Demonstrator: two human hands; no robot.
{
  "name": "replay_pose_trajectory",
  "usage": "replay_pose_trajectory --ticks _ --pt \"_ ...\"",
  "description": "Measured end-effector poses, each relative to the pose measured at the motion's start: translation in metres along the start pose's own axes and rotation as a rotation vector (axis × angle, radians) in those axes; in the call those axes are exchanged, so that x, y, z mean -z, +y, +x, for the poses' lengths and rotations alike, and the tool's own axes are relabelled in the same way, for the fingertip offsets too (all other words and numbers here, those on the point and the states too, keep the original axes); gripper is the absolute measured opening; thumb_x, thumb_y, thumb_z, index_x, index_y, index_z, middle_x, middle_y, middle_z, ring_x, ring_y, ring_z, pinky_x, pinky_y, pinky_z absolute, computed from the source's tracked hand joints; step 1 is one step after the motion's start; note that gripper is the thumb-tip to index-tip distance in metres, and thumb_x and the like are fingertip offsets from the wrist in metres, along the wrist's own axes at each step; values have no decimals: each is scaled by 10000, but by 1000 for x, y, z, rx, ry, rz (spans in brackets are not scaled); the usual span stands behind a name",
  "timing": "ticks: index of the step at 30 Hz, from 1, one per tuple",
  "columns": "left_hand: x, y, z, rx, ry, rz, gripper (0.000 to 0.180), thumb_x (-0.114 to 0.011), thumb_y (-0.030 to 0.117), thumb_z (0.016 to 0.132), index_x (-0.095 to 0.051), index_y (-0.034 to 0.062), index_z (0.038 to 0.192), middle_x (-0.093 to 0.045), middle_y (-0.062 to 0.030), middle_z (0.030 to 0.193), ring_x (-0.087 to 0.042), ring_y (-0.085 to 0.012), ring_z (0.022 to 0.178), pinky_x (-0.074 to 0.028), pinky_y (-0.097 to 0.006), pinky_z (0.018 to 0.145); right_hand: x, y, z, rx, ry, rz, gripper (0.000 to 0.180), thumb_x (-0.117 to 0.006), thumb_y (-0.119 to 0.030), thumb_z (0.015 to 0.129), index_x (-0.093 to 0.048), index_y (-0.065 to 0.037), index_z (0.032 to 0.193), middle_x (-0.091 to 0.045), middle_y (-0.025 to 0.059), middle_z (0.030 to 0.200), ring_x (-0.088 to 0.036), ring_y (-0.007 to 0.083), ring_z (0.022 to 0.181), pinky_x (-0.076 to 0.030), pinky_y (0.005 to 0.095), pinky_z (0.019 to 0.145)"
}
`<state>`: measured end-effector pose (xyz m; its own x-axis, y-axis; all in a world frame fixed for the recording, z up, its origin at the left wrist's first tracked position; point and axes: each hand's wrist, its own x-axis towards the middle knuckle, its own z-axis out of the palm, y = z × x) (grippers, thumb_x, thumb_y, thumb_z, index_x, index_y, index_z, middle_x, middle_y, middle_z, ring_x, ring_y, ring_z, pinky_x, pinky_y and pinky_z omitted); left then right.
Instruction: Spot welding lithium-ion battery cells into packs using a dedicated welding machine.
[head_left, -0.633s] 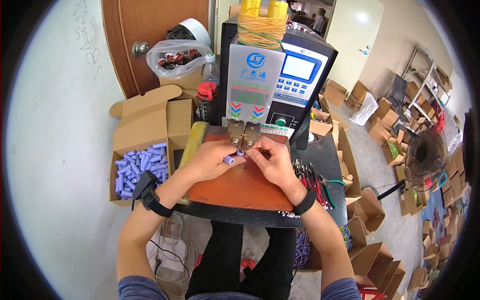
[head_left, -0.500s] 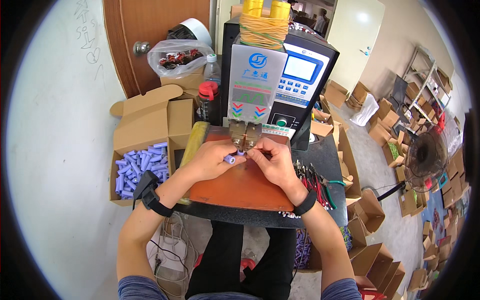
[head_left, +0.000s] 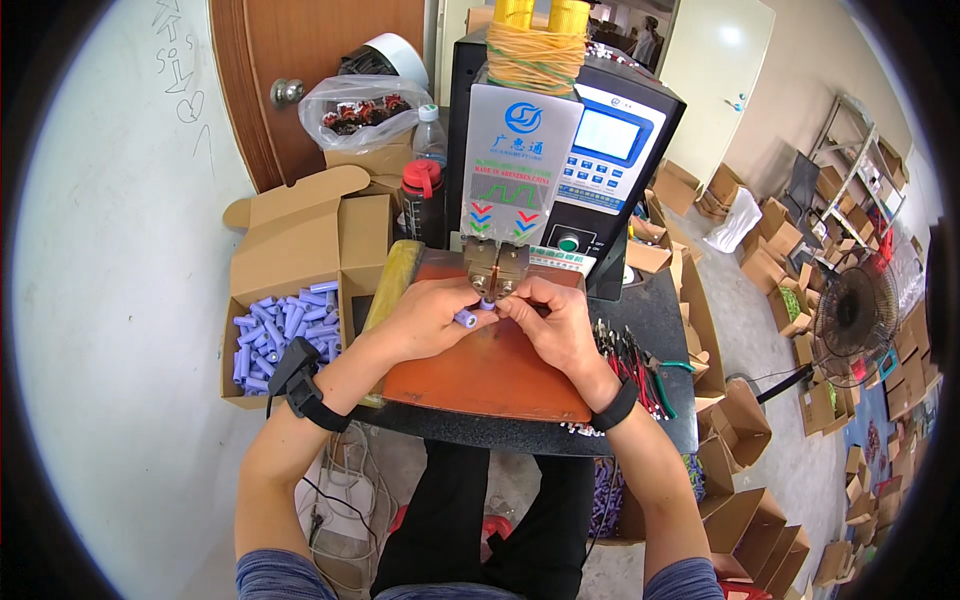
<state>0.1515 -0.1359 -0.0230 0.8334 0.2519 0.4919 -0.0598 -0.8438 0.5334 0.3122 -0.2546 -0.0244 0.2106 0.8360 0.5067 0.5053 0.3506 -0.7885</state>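
Observation:
My left hand (head_left: 428,318) is closed around a purple cylindrical battery cell (head_left: 465,318), whose end points toward me. A second purple cell (head_left: 487,304) shows at its fingertips, right beneath the electrode holders (head_left: 496,266) of a spot welder (head_left: 520,150). My right hand (head_left: 553,325) meets it from the other side, thumb and forefinger pinched together by that second cell. Whatever small piece those fingers grip is too hidden to name. Both hands are above an orange-brown mat (head_left: 480,385) on the dark table.
An open cardboard box (head_left: 290,245) at the left holds many loose purple cells (head_left: 285,335). Red and black leads (head_left: 625,365) and green-handled pliers (head_left: 662,385) lie at the table's right. A dark bottle with a red lid (head_left: 422,195) stands behind. Right, a fan (head_left: 855,315) stands among cartons.
The whole view has shifted slightly. Both hands keep the same hold beneath the electrodes.

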Motion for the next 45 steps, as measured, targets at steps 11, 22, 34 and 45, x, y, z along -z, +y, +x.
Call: replay_pose_trajectory --ticks 11,22,34,45 --pt "-1 -2 0 -18 -12 23 211 -608 273 883 -630 111 1015 -638 -122 908 -616 -350 829 -480 -412 678 1 1 0 42 7 -77 118 -685 -101 839 -666 12 869 -684 109 770 -647 146 673 -504 274 622" --pt "-2 -4 -1 -34 -20 50 206 -596 271 888 -639 105 1002 -631 -129 897 -611 -354 827 -475 -421 677 3 -1 -1 46 0 -74 105 -682 -89 838 -663 14 848 -679 112 753 -647 151 671 -501 277 618" --pt "-2 -2 -1 -60 6 36 196 -627 256 868 -641 95 976 -630 -122 865 -614 -346 802 -474 -422 654 0 0 -1 49 -8 17 85 -678 -56 838 -657 25 848 -676 94 745 -634 111 674 -507 260 619" --pt "-4 -3 -1 -200 130 191 207 -677 161 786 -652 116 986 -633 -98 892 -623 -320 794 -482 -402 628 2 -3 -2 85 -28 37 62 -669 -39 834 -654 20 843 -672 89 757 -645 128 697 -516 264 640"
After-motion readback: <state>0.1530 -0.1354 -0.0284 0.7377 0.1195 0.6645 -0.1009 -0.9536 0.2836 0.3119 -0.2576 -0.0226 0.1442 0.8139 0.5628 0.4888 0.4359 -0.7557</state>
